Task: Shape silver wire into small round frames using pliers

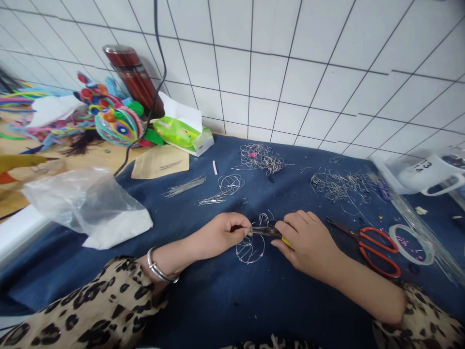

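My left hand [224, 233] pinches the edge of a small looped wire piece [250, 248] with pink beads, lying on the dark blue cloth [218, 300]. My right hand [308, 240] is closed round yellow-handled pliers [267, 231], whose jaws point left and meet the wire at my left fingertips. A silver bangle sits on my left wrist. Both sleeves are leopard print.
Orange-handled scissors [374, 245] and a tape ring [412, 244] lie to the right. Wire tangles [261, 159] and cut wire bundles [185, 186] lie further back. A plastic bag [87, 206], red flask [134, 77], green tissue pack [178, 133] and colourful ornaments [116, 121] stand left.
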The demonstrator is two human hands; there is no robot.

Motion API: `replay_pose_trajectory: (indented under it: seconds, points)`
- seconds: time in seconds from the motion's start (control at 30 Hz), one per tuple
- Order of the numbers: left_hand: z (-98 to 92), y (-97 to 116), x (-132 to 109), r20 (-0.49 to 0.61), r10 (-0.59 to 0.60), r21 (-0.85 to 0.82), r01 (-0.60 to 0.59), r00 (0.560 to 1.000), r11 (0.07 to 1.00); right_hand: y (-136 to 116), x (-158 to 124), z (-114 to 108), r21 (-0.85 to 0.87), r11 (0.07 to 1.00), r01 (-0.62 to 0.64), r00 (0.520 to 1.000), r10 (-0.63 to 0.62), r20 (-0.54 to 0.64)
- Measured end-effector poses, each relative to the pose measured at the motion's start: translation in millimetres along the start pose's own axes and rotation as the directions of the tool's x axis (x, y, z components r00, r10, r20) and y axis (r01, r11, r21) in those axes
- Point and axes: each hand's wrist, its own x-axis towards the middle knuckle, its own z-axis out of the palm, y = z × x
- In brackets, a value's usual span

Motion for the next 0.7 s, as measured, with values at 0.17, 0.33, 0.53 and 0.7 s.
replay_pose_trajectory:
  seconds: [0.17, 0.33, 0.53, 0.7]
  points:
    - [-0.3, 0.7, -0.8, 0.009, -0.028, -0.016, 0.028, 1.000, 0.999, -0.4, -0.4, 2.6, -0.075, 0.996, 0.053, 0.997, -0.057, -0.053]
    - [-0.3, 3.5, -1.0, 0.011, -0.047, -0.039, 0.047, 0.999, 0.998, 0.6, -1.3, 3.9, -0.107, 0.991, 0.075, 0.994, -0.083, -0.075]
    - [0.5, 3.2, -0.8, -0.001, -0.066, -0.074, 0.065, 0.998, 0.995, 1.1, -2.3, 8.7, -0.090, 0.992, 0.083, 0.991, -0.092, -0.098]
    - [0.9, 1.3, -1.0, -0.016, -0.132, -0.134, 0.129, 0.991, 0.983, -0.7, -2.8, 14.7, -0.006, 1.000, -0.004, 0.999, 0.004, -0.041]
